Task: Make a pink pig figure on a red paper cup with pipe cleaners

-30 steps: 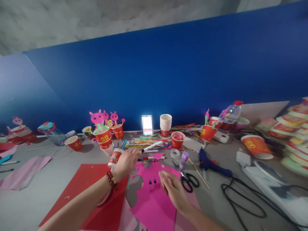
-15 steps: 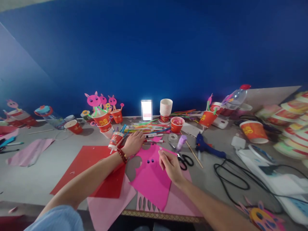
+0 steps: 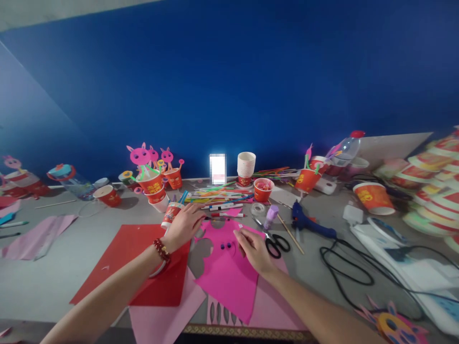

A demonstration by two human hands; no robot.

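Note:
My left hand [image 3: 186, 223], with a beaded bracelet on the wrist, stretches its fingers toward several pens [image 3: 222, 207]. A red paper cup [image 3: 171, 214] with straws stands just beside it. My right hand [image 3: 254, 249] has its fingers curled together over the bright pink sheet [image 3: 226, 277]; a small pale bit shows by the fingertips, and what they hold I cannot make out. The pink sheet has round cut-outs at its upper left, and two small dark eyes [image 3: 225, 246] lie on it. Black-handled scissors [image 3: 278, 245] are right of my right hand.
Red sheets [image 3: 103, 263] and pale pink paper [image 3: 167, 313] lie in front. Coloured sticks [image 3: 222, 192], a stack of paper cups [image 3: 246, 165], a red bowl [image 3: 264, 191], a purple glue stick [image 3: 271, 217] and a blue glue gun [image 3: 310, 222] with a black cable [image 3: 346, 277] are beyond.
My left hand has drawn back to the left, off the pens' near end. The right hand stays over the pink sheet with fingers curled. The view has tilted slightly upward.

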